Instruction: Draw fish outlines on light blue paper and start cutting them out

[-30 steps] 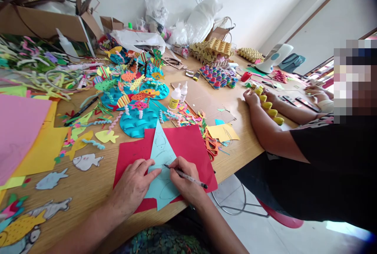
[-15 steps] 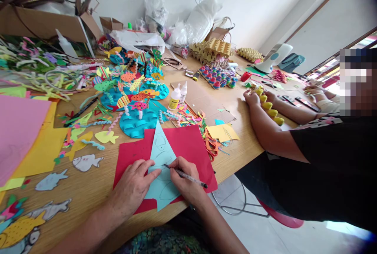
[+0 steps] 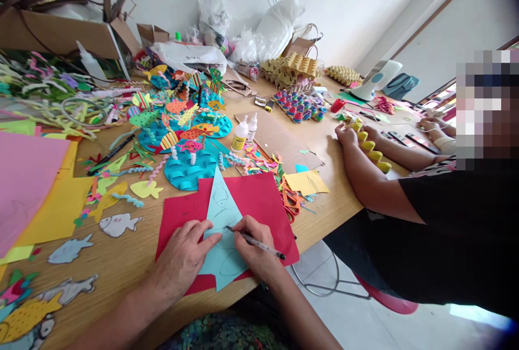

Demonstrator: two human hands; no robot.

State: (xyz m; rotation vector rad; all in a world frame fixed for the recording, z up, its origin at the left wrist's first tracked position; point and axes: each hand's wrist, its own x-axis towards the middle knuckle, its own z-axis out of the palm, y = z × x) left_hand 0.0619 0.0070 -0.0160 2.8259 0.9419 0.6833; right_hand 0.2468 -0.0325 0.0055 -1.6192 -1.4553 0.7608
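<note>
A pointed piece of light blue paper [image 3: 221, 209] with fish outlines drawn on it lies on a sheet of red paper [image 3: 263, 198] at the table's near edge. My left hand [image 3: 184, 250] rests with fingers apart, its fingertips pressing the left edge of the blue paper. In my right hand [image 3: 257, 244] a pen [image 3: 263, 247] is pinched, its tip touching the middle of the blue paper. Just beyond the papers stands a blue wavy base [image 3: 190, 171] with paper fish on curled stems.
Cut-out paper fish [image 3: 119, 224] and coloured sheets [image 3: 32, 177] cover the left side. Two glue bottles [image 3: 240, 134], orange scissors [image 3: 290, 204] and paper scraps lie beyond the red sheet. At right, another person's hands [image 3: 346, 133] hold a yellow egg-carton strip [image 3: 368, 146].
My hands, the pen and the blue paper look almost unmoved. The person at the right has shifted their head slightly to the left.
</note>
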